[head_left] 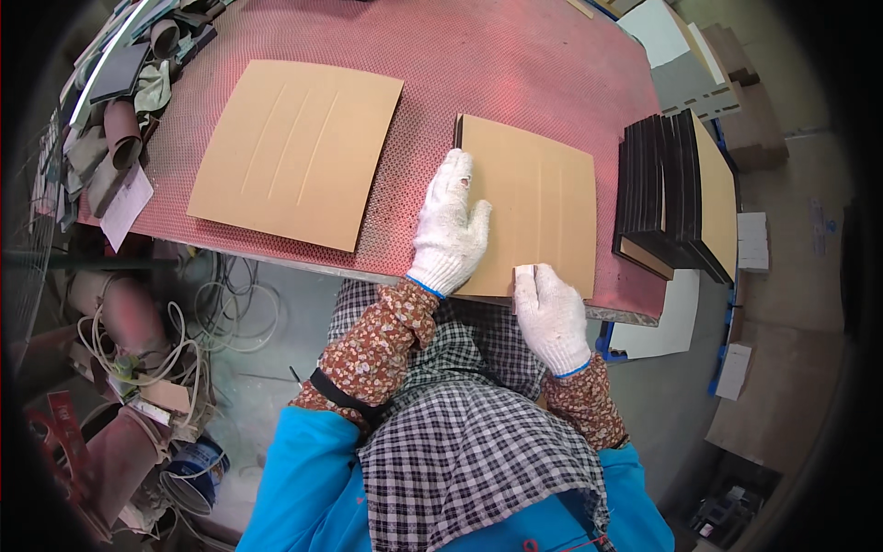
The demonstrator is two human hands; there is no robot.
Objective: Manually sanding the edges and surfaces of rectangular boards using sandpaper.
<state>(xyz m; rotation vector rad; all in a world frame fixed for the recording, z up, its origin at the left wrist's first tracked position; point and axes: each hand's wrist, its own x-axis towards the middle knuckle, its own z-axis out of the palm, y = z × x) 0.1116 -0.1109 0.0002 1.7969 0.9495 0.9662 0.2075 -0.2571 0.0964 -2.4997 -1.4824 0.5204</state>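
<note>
A flat tan board (543, 198) with shallow straight grooves lies on the red table in front of me. My left hand (451, 225), in a white knit glove with a small hole near the fingertips, lies along its left edge. Those fingers are stretched out, and the thumb rests over the board's face. At the near edge of the board, my right hand (550, 308), gloved the same way, has its fingers closed around a small piece that I cannot make out. A similar grooved board (296, 152) lies farther left, apart from both hands.
Dark-edged boards stand in a stack (676, 193) at the table's right. Curled abrasive sheets and scraps (120, 133) crowd the far left of the red mesh table surface (441, 55). Hoses (235, 304) and a blue bucket (195, 474) are below on the left.
</note>
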